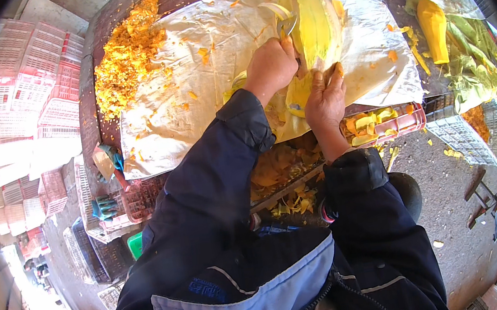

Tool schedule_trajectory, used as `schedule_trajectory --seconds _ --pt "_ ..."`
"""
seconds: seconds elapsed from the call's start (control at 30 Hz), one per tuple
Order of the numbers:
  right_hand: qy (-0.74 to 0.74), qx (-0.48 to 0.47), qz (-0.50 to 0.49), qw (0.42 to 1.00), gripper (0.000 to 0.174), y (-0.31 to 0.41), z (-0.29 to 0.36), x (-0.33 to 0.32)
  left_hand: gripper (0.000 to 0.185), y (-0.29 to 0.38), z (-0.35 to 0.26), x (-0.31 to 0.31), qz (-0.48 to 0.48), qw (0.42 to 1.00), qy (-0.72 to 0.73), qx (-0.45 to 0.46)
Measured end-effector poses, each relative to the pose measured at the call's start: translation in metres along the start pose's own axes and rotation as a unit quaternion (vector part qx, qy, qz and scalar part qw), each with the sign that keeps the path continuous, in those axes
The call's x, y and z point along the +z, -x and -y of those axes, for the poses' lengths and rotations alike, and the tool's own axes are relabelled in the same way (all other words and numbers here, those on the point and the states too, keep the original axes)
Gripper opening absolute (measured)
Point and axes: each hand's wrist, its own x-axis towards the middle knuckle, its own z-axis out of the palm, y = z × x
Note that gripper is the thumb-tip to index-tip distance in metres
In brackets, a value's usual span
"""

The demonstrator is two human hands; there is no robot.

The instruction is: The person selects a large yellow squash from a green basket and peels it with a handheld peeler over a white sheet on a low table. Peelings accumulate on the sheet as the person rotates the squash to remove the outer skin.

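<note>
A large yellow squash (pixel 316 28), partly peeled with pale strips, lies lengthwise on a white woven sheet (pixel 201 86). My left hand (pixel 271 68) is closed around the handle of a metal-bladed peeler (pixel 288 25). Its blade touches the left flank of the squash, where a curl of peel (pixel 275 9) stands off. The near end of the squash is held by my right hand (pixel 326 97), thumb and fingers against it. Part of that end is hidden by the hand. Another yellow piece (pixel 239 81) shows partly behind my left wrist.
Orange seedy pulp (pixel 130 60) is heaped at the table's left. Below the front edge are a crate of peelings (pixel 376 126) and a container of scraps (pixel 285 164). A peeled orange squash neck (pixel 433 32) lies right, near a white crate (pixel 471 130). Stacked crates (pixel 27 80) stand left.
</note>
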Motion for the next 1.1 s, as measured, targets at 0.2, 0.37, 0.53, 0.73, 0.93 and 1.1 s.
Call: schedule_trajectory --seconds 0.2,0.37,0.53,0.73,0.93,1.1 --pt "0.015 0.012 -0.003 1.0 0.068 -0.001 -0.001 0.001 0.049 0.033 0.002 0.002 0.019 1.0 -0.007 -0.008" --pt "-0.01 0.006 -0.007 1.0 0.069 -0.001 -0.008 0.005 0.047 0.075 0.006 0.002 0.036 0.999 -0.006 -0.011" --pt "-0.012 0.008 -0.01 1.0 0.07 -0.003 -0.014 0.007 0.043 0.123 0.016 -0.005 0.129 0.99 0.006 -0.051" --pt "-0.044 0.016 0.007 0.999 0.072 -0.007 -0.014 0.006 0.039 0.17 0.031 -0.027 0.211 0.974 -0.045 0.068" --pt "-0.084 0.0 0.003 0.996 0.073 -0.011 -0.027 0.01 0.029 0.229 0.032 -0.022 0.177 0.979 0.078 0.06" --pt "-0.136 -0.018 0.021 0.99 0.068 -0.009 -0.031 0.013 0.028 0.128 0.017 -0.019 -0.037 0.985 0.167 -0.008"
